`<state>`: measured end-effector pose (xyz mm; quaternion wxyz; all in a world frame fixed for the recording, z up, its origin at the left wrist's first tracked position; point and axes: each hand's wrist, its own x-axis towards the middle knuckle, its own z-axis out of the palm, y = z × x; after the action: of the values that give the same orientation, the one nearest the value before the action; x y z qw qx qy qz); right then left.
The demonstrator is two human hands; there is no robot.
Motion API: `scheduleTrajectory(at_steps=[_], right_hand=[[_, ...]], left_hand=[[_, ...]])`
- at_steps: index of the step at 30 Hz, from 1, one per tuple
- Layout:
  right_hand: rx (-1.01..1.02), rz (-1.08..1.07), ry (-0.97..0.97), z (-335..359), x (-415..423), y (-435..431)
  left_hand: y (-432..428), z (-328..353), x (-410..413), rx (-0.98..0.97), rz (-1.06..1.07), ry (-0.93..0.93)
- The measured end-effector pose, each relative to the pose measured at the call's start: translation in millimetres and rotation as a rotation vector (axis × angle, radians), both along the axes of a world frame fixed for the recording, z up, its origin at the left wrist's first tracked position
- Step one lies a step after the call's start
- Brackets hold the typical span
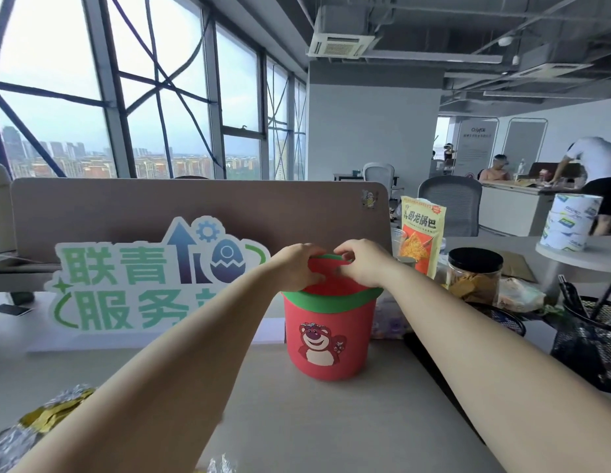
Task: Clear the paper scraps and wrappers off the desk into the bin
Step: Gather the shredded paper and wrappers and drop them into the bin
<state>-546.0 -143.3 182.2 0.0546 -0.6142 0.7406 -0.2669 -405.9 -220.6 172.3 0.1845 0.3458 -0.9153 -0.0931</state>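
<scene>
At the far left, near the front edge of the counter, crumpled foil and yellow wrappers lie in a heap, and another foil scrap shows at the bottom edge. None of it is in the bin yet, so the clearing looks barely begun, and the step in hand seems to be opening the bin. Behind them a cut-out sign leans against the partition.

The left forearm reaches forward and up. The left hand has its grip closed on the left edge of the lid, with the fingers curled round the rim. The lid is red with a green rim and is tilted up above the red bin, which stands upright mid-counter. The right hand comes in from the other side with its wrist bent down, and its grip pinches the lid's top right edge.

To the right stand a snack bag, a lidded jar and a mesh pen holder.
</scene>
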Motion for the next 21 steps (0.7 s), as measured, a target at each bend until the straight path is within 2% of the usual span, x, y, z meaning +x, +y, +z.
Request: scheduleTrajectory(at_steps=[5,10,12,16,21], right_hand=[[-0.014,0.015,0.012,4.5,8.9,15.8],[-0.294,0.068,0.016,0.1,36.4,43.2],[-0.337,0.105,0.029,-10.0,56.8,57.8],[-0.251,0.178,0.049,-48.4,102.6,77.4],[-0.033,0.31,0.003,-114.6,162.4,94.6]], left_hand=[[13.0,2.1,13.7,-0.003,0.008,0.007],[48.1,-4.9,66.9,-0.076,0.021,0.104],[65.4,-20.0,101.7,-0.08,0.057,0.149],[97.4,-61.5,181.5,-0.038,0.204,0.092],[136.7,-116.6,272.5,0.008,0.385,0.028]])
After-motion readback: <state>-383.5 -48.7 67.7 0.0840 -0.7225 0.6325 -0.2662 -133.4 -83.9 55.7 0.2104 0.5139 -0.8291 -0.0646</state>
